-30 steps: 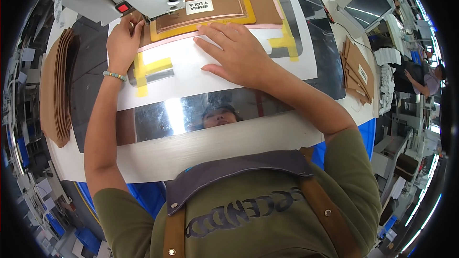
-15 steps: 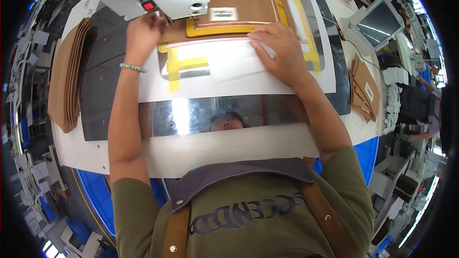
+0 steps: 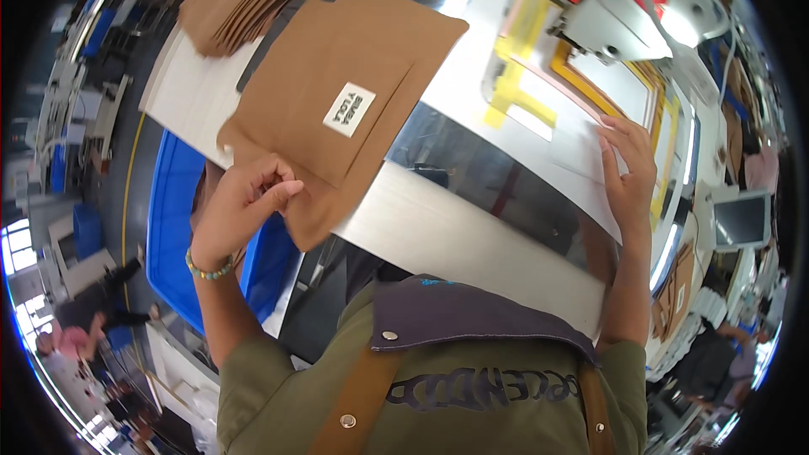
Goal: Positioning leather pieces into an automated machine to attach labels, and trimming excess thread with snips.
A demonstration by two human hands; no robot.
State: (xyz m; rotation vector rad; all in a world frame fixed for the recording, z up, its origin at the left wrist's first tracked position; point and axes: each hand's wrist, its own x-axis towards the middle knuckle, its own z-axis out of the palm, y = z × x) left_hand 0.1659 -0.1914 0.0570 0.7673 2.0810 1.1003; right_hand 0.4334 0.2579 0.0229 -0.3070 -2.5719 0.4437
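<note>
My left hand [image 3: 253, 202] pinches the lower edge of a brown panel [image 3: 354, 50] with a white label [image 3: 348, 109]; the panel is off to the left of the machine, its corner hanging over a blue bin. My right hand [image 3: 628, 168] has its fingers apart on a translucent sheet [image 3: 573, 150] atop the white board, just below a yellow frame [image 3: 560, 63] that sits partly under the white machine head [image 3: 632, 25]. Yellow tape strips [image 3: 496, 116] mark the board.
A stack of brown panels [image 3: 219, 21] is at the upper left. The blue bin [image 3: 173, 219] stands below the table's left side. A screen [image 3: 740, 221] and more brown pieces [image 3: 674, 286] are on the right. Co-workers [image 3: 72, 345] are at both sides.
My view has swung leftward. A labelled brown panel has left the yellow frame and moved left with my left hand toward the blue bin. My right hand remains beside the frame.
</note>
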